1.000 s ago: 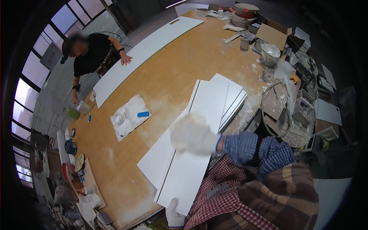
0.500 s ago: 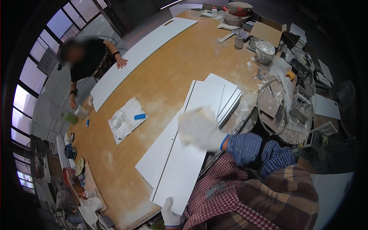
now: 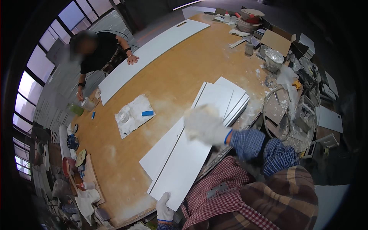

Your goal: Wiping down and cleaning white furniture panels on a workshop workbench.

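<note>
A long white panel point(image 3: 178, 168) with a dark groove along it lies aslant over other white panels point(image 3: 239, 96) at the table's near edge. My gloved left hand point(image 3: 165, 209) grips its near end, thumb on top and the other fingers out of sight beneath. Over the panel's middle is my gloved right hand point(image 3: 209, 128), smeared by motion. A pale tan patch shows at its far side; whether that is a pad or cloth in the fingers is unclear.
Left of the panels, a white cloth point(image 3: 132, 124) bears a small round container point(image 3: 123, 117) and a blue block point(image 3: 147, 113). Across the table a co-worker's hand point(image 3: 132, 59) rests on a long white board point(image 3: 153, 50). Tools, tubs and a cardboard box point(image 3: 276, 40) crowd the right side.
The whole view has tilted slightly. My right hand stays over the panel's middle, blurred in both frames, and the tan patch by its fingers shows less. My left hand keeps its grip.
</note>
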{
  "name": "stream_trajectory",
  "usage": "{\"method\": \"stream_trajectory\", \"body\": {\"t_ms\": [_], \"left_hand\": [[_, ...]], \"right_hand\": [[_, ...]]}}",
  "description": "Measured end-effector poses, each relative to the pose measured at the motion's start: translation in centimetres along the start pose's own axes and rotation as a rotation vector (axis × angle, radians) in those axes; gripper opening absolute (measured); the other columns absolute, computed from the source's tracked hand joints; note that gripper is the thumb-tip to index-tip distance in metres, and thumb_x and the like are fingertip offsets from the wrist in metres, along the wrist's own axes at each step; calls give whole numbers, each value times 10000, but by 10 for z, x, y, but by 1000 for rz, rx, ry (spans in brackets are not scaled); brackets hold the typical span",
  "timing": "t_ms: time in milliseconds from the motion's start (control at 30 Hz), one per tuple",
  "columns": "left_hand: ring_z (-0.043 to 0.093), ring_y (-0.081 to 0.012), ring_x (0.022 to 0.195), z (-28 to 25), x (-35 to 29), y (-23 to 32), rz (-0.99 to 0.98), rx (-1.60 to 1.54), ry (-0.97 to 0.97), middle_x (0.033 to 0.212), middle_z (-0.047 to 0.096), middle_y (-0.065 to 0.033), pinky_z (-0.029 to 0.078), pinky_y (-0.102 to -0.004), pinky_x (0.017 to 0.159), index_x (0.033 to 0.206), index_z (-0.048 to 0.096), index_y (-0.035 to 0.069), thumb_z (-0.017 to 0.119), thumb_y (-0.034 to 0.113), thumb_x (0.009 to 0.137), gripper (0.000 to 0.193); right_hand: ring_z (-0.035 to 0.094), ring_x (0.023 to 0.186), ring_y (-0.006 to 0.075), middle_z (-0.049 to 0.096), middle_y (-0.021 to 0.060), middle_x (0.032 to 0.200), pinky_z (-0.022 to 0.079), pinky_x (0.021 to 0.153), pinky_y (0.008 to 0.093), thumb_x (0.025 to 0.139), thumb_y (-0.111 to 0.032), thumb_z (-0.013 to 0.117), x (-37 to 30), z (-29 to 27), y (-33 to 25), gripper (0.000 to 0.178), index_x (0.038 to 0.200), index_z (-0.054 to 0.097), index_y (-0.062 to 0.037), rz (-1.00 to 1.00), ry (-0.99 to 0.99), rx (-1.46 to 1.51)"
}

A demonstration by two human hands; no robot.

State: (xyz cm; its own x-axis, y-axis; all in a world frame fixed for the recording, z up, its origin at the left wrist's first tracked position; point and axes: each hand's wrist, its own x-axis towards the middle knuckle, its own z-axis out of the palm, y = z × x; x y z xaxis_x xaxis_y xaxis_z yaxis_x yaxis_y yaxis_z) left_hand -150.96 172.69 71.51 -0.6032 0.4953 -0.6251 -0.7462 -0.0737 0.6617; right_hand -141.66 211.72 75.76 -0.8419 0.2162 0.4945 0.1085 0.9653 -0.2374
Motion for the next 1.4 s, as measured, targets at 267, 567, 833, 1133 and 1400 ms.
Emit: {"method": "stream_trajectory", "body": {"t_ms": [267, 567, 833, 1133, 1400], "left_hand": [[661, -319, 1147, 19, -17, 4, 32, 27, -14, 1238, 638, -197, 583, -440, 972, 1333, 504, -65, 562, 106, 987, 390], [547, -368, 1298, 32, 15, 18, 29, -307, -290, 1459, 503, -176, 544, -561, 969, 1514, 350, 55, 476, 572, 1019, 726], [467, -404, 1379, 17, 21, -8, 312, -404, -123, 1552, 417, -206, 422, -560, 1123, 1574, 274, 51, 299, 862, 891, 1061], [410, -394, 1429, 15, 21, 0, -10, -679, -605, 1560, 404, -235, 388, -527, 1143, 1561, 279, -5, 200, 955, 799, 1229], [502, -387, 1353, 25, 35, 5, -19, -701, -378, 1511, 466, -224, 436, -522, 1120, 1537, 346, 45, 261, 851, 899, 1031]], "right_hand": [[607, 875, 369, 621, 184, 897, 474, 769, 498, 899, -253, 526, 44, 1, 102, 234, 806, 643, -73, 11, -11, -57], [462, 1320, 382, 540, 185, 1377, 327, 1151, 481, 886, -216, 614, 45, 45, -78, 465, 1312, 563, -35, -220, -267, 199], [489, 1284, 350, 553, 172, 1318, 374, 1131, 454, 827, -215, 648, 24, 50, -215, 504, 1304, 572, -69, -683, -455, 478], [531, 1268, 340, 576, 168, 1334, 380, 1129, 447, 877, -295, 571, 7, -17, -131, 457, 1260, 598, -49, -832, -742, 358], [561, 1153, 309, 601, 113, 1182, 454, 1022, 433, 773, -144, 632, -17, 2, -167, 435, 1199, 605, -58, -483, -403, 327]]}}
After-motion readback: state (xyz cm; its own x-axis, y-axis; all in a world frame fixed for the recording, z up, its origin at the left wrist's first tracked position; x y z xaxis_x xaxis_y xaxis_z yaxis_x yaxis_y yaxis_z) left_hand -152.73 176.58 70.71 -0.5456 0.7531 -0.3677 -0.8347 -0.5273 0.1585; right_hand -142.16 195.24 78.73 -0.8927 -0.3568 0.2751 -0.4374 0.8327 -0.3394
